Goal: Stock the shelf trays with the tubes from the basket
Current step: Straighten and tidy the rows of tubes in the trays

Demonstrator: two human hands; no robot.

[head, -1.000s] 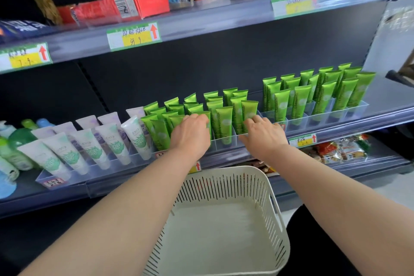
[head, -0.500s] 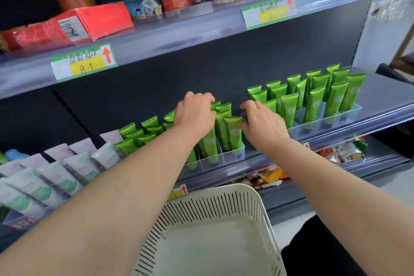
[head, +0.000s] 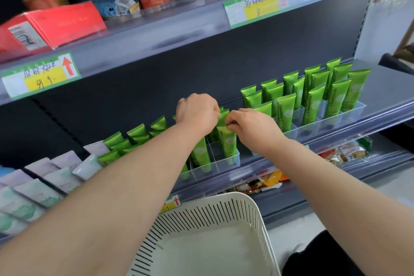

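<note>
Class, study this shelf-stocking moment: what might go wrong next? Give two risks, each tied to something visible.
1. The right hand pinches the top of a green tube while the left hand covers neighbouring tubes; packed upright, a tug might topple several.
2. The left forearm crosses in front of more tubes in the tray; drawing back might knock them toward the basket.
</note>
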